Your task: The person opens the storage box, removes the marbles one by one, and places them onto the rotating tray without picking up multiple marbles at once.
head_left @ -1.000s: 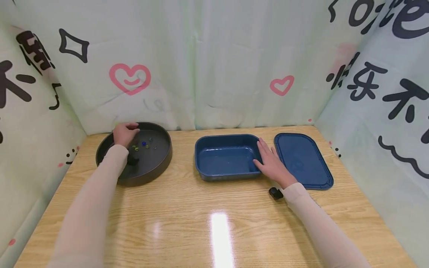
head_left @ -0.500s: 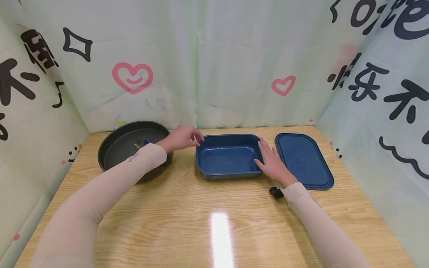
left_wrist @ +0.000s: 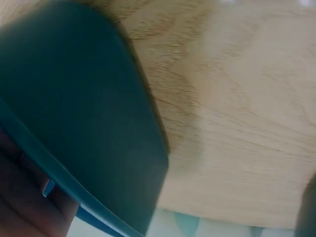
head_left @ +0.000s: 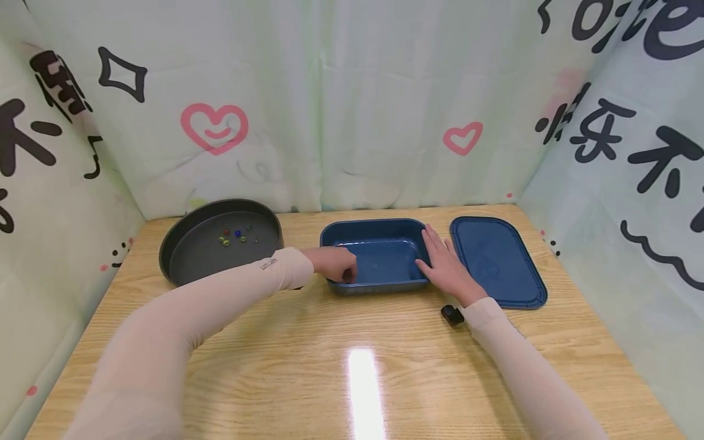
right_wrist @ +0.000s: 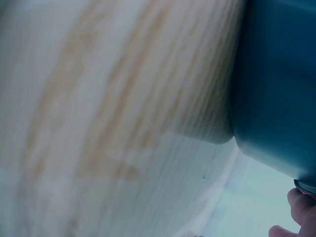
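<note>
My left hand point(head_left: 334, 264) reaches over the left wall of a blue rectangular box point(head_left: 376, 284), fingers pointing down inside it. In the left wrist view those fingers point(left_wrist: 29, 202) are partly hidden behind the box rim, and whether they hold anything is hidden. My right hand point(head_left: 448, 269) rests on the box's right rim, fingers extended. A round dark pan point(head_left: 187, 263) stands to the left. On its floor lie several small coloured marbles, among them a blue marble point(head_left: 238, 233) and a yellow-green marble point(head_left: 226, 243).
A flat blue lid point(head_left: 497, 263) lies on the wooden table point(head_left: 275, 366) right of the box. A black wrist camera point(head_left: 452, 315) shows beside my right wrist. Behind the table hangs a pale curtain point(head_left: 352, 122) with drawings, and similar cloth hangs at both sides.
My left hand has moved right from the pan, past the box's back left corner, and down into the box's left end. My right hand has stayed on the right rim.
</note>
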Demonstrator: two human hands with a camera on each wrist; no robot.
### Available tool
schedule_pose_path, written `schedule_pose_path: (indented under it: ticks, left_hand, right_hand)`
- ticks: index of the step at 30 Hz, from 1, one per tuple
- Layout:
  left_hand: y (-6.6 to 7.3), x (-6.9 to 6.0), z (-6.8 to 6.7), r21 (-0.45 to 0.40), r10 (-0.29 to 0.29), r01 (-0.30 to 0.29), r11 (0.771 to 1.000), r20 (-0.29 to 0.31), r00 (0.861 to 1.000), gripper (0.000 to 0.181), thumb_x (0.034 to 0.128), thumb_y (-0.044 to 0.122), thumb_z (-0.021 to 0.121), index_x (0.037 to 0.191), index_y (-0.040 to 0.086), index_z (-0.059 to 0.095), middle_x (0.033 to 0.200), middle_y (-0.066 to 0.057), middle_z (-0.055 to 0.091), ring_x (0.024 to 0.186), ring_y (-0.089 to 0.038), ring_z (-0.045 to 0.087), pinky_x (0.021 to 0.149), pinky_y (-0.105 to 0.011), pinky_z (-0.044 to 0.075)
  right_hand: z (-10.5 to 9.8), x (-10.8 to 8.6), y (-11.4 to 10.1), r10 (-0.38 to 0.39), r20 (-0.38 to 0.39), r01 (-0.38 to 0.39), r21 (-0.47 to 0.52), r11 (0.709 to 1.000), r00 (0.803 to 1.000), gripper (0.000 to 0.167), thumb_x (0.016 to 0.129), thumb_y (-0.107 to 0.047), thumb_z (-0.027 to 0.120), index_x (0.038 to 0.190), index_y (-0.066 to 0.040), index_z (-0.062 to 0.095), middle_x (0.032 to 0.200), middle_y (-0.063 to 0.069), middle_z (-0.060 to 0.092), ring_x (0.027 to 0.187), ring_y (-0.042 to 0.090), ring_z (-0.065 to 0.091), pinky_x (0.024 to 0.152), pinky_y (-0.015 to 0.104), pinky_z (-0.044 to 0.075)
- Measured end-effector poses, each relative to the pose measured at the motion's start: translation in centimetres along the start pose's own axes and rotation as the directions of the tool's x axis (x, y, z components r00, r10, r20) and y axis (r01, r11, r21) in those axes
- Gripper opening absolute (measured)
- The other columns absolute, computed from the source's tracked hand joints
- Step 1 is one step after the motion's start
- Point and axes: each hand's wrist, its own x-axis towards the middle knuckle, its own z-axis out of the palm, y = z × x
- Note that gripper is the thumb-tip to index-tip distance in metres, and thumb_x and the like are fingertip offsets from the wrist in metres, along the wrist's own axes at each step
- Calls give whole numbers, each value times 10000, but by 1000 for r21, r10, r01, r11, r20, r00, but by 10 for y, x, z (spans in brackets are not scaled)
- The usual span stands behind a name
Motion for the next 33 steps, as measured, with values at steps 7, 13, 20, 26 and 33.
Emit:
schedule_pose_path:
  ticks: [7,13,20,26,33]
  left_hand:
    - [5,13,1,-6,-47,47,999,83,995,384,850,-87,501,571,167,430,578,48,324,578,-114,267,548,-248,244]
    - [11,25,1,-48,-5,8,999,66,998,270,883,-85,485,879,94,687,781,8,603,686,-98,471,620,-210,383]
    - [22,34,-1,-115,32,-29,993,25,999,361,896,-105,453,1107,119,642,957,-25,633,780,-115,521,683,-204,413]
    - [24,42,2,-81,-15,12,997,-36,999,490,864,-125,519,1208,224,541,1100,-38,585,919,-132,548,824,-245,483]
    - [24,46,5,-11,-22,21,1000,-32,999,618,900,-94,498,1365,313,487,1422,-77,450,1294,-210,451,1085,-350,375]
  right_hand:
    - [-1,2,1,20,27,-19,-25,1000,999,728,975,-269,470,1494,31,56,1583,186,-1,1462,345,37,1156,559,33]
    - [-1,0,0,4,5,-4,-7,1000,1000,719,977,-268,465,1493,32,65,1582,190,8,1461,347,38,1152,567,42]
    - [1,-2,-1,-34,-26,35,33,999,999,731,981,-319,448,1500,7,50,1589,164,-8,1470,310,13,1154,561,30]
    - [-1,2,4,13,3,-13,-27,1000,1000,720,972,-257,470,1490,40,68,1581,193,10,1460,350,46,1150,572,52]
    - [-1,3,3,12,13,-12,-58,998,1000,716,977,-260,470,1487,49,73,1578,205,19,1458,354,56,1149,571,64]
